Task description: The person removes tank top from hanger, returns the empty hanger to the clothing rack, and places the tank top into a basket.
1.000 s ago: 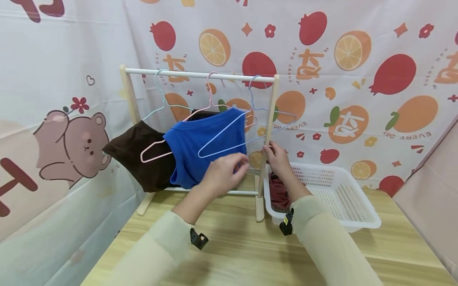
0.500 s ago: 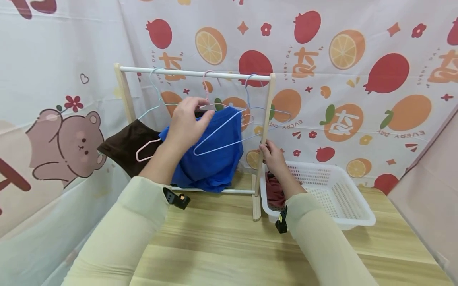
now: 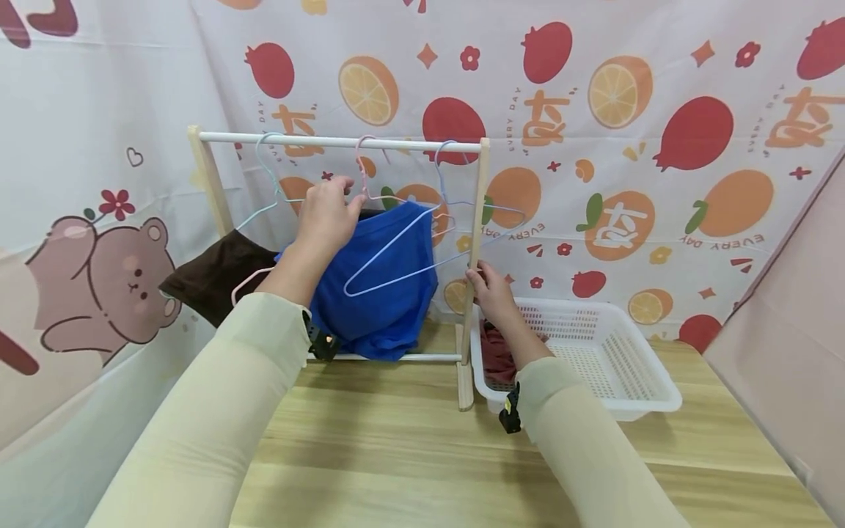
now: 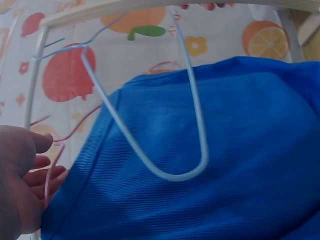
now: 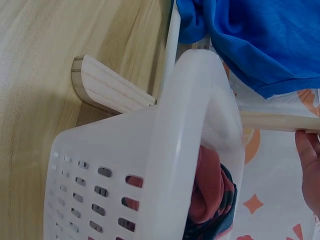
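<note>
A blue garment (image 3: 376, 279) hangs on a pink hanger (image 3: 362, 165) from the small wooden clothes rack (image 3: 477, 213). My left hand (image 3: 330, 213) is at the pink hanger's neck. In the left wrist view its thumb (image 4: 44, 142) lies close to the wire, and its loosely bent fingers (image 4: 47, 180) are behind it, apart from the thumb. With my right hand (image 3: 494, 292) I hold the rack's right post, fingers round the wood. A bare blue hanger (image 3: 396, 282) hangs in front of the garment. Left of it, a dark brown garment (image 3: 221, 275) hangs on a mint-green hanger (image 3: 271, 176).
A white perforated basket (image 3: 634, 367) stands on the wooden table (image 3: 370, 447) at the rack's right foot. Reddish and dark clothing (image 5: 210, 195) lies in it. Behind the rack hangs a fruit-printed cloth (image 3: 660, 44), and another printed cloth (image 3: 79, 161) hangs at the left.
My left hand has risen from in front of the blue garment's lower part to the pink hanger's neck. The right hand stays on the post. The head view has shifted slightly.
</note>
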Available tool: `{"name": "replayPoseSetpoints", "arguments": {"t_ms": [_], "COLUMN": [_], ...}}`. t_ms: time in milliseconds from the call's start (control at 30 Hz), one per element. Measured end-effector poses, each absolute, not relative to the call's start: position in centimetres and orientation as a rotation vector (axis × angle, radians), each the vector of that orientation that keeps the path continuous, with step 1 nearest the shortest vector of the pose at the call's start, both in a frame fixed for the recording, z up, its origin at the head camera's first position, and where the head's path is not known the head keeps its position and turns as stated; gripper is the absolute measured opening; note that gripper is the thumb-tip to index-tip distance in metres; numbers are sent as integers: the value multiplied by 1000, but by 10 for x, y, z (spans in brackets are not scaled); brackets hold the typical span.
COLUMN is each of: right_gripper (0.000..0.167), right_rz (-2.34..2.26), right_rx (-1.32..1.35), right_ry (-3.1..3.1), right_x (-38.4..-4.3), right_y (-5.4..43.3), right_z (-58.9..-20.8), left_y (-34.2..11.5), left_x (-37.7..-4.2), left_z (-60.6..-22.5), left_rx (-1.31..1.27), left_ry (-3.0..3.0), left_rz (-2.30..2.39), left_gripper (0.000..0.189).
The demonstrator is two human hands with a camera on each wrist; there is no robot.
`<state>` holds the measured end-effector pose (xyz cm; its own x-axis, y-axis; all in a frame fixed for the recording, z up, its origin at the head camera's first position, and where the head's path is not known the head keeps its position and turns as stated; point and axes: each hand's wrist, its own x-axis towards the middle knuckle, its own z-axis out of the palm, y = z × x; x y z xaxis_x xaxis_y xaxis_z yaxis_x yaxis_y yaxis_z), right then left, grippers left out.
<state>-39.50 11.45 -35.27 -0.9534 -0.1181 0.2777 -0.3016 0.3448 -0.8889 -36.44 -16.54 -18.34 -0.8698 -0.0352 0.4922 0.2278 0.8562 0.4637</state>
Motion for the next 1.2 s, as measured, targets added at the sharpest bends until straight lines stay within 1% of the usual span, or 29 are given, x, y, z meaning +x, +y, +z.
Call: {"name": "replayPoseSetpoints", "arguments": {"t_ms": [267, 533, 800, 1200], "right_gripper": [44, 46, 46, 46], "right_rz": [1666, 1666, 1711, 1719], "right_rx": [384, 366, 371, 421], "right_ry": [-2436, -2449, -2438, -2419], "right_x": [-394, -391, -388, -385], "right_y": [113, 114, 115, 118], "right_z": [-350, -351, -353, -355], "left_y": [-161, -158, -154, -152], "left_x": [-367, -367, -364, -354], "left_z": [-186, -187, -186, -173], "left_rx": [-86, -47, 7, 88], "left_ry": [-2586, -2622, -2675, -2553], "left_rz": [-575, -565, -533, -523], "left_gripper": [37, 35, 36, 41]}}
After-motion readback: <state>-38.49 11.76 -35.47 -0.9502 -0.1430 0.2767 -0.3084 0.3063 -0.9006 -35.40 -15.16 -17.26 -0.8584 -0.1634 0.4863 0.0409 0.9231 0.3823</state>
